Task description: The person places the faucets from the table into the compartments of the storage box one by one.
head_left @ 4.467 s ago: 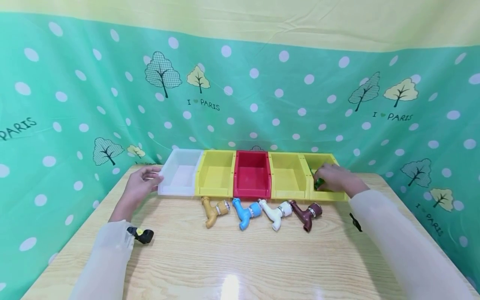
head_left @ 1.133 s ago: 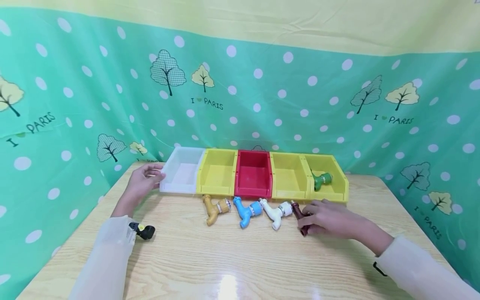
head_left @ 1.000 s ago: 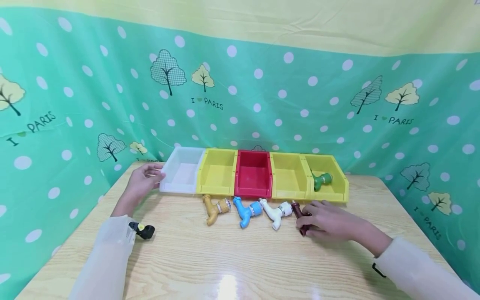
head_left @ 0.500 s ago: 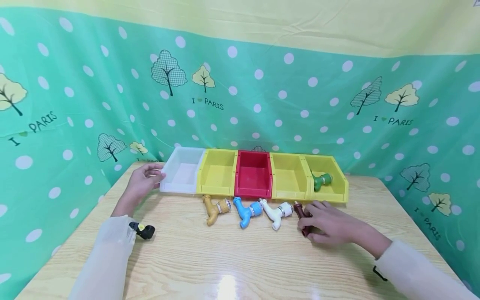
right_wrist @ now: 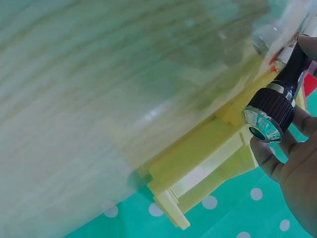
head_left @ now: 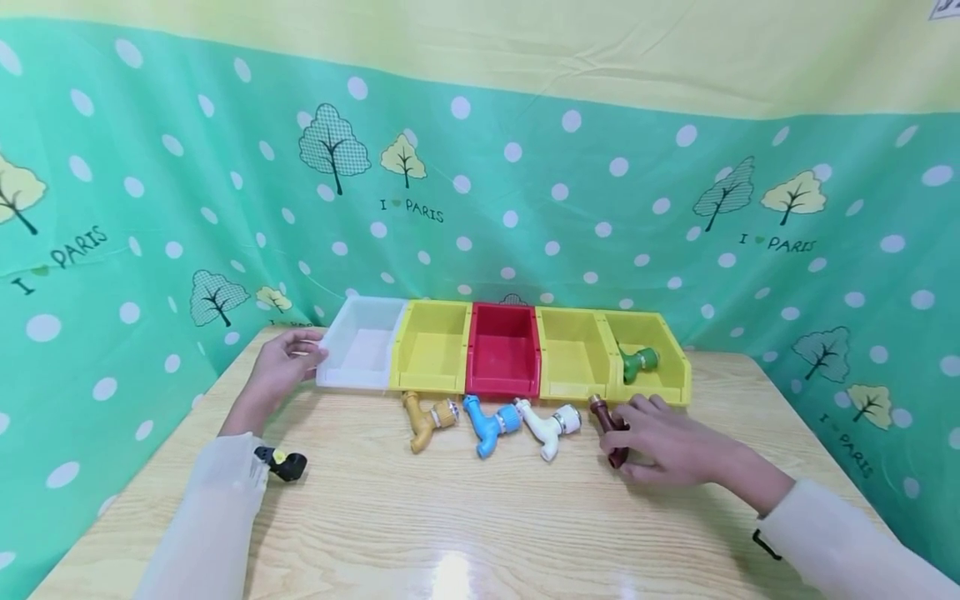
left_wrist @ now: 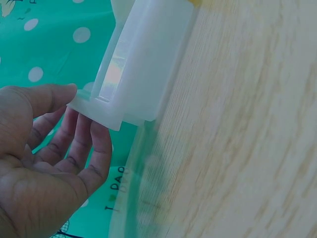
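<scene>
My left hand (head_left: 283, 367) pinches the outer side edge of the translucent white bin (head_left: 360, 346), thumb on the rim and fingers curled below it in the left wrist view. My right hand (head_left: 667, 442) holds a dark brown tap (head_left: 609, 429), whose ribbed knob with a chrome ring (right_wrist: 270, 111) shows in the right wrist view. In the head view the hand hides that knob. To its left on the table lie a white tap (head_left: 551, 427), a blue tap (head_left: 491, 423) and a mustard-yellow tap (head_left: 427, 421). A green tap (head_left: 637, 363) rests inside the rightmost yellow bin (head_left: 675, 375).
Between the white bin and the rightmost one, a yellow bin (head_left: 433, 350), a red bin (head_left: 504, 350) and another yellow bin (head_left: 573, 354) stand side by side. A green dotted curtain (head_left: 480, 208) hangs behind the wooden table (head_left: 375, 517).
Over several seconds my right hand left the green tap in the rightmost bin and took hold of the brown tap. That tap has shifted slightly right. My left hand stays on the white bin.
</scene>
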Available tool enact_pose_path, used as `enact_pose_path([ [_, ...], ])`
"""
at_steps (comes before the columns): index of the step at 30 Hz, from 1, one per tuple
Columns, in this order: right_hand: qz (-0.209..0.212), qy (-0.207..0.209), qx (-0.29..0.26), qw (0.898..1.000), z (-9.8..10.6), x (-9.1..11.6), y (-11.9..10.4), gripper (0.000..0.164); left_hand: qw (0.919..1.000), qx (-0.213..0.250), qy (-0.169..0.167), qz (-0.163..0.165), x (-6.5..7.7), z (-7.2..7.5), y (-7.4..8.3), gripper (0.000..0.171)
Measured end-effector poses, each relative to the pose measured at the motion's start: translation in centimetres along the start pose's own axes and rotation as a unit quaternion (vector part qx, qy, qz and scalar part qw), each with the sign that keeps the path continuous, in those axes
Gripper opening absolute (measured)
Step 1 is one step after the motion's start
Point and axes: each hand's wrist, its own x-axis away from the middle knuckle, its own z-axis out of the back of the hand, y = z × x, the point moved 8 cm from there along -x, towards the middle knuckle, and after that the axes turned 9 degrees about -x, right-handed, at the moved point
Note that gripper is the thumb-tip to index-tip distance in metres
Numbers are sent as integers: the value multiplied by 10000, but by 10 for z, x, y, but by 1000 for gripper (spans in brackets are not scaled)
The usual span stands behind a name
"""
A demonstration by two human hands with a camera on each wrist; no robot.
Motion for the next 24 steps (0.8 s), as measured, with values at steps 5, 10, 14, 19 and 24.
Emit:
enact_pose_path([
  [5,97,86,161,9998,9,-4,1,23,10000,28,-20,-18,0,0,-1,46],
  [10,71,-62,310,9995,17,-12,4,24,10000,37,-25,-32,0,0,-1,46],
  [14,49,-67,423,9991,27,-21,7,26,10000,63,-32,-46,0,0,0,46],
  [19,87,102,525,9985,43,-34,11,29,10000,50,-46,-62,-1,-1,1,47],
  [24,11,135,617,9980,51,-50,18,30,10000,31,-51,-39,1,-2,1,47],
])
